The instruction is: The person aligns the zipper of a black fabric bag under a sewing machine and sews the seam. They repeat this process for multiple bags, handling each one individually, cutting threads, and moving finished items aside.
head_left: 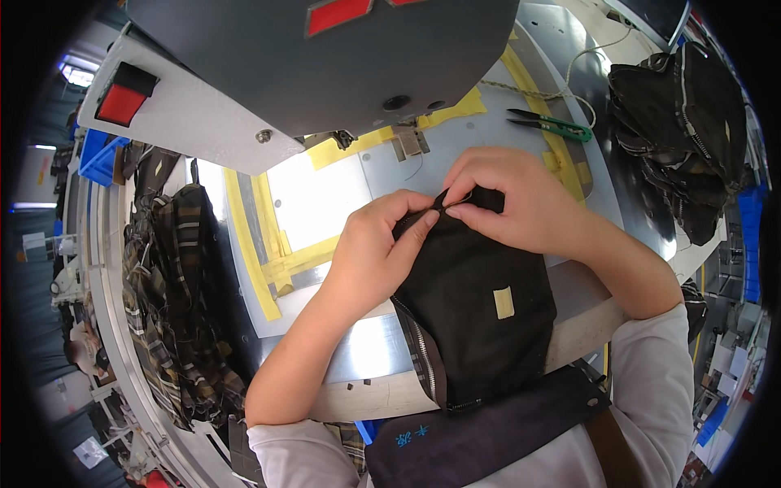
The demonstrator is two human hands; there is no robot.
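Observation:
A black fabric piece [472, 317] with a zipper along its left side and a small pale tape patch hangs over the table's front edge. My left hand [378, 248] pinches its top edge between thumb and fingers. Just to the right, my right hand [512, 199] pinches the same edge, fingertips close to the left ones. Behind my hands is the sewing machine's metal foot area [411, 142], with a loose thread trailing from it.
The grey machine head [301, 57] overhangs the taped work plate [301, 195]. Green-handled snips [573, 131] and a cord lie back right. Dark zippered pieces [675, 138] are piled right, plaid fabric [179, 285] left. A blue bin [102, 159] stands at far left.

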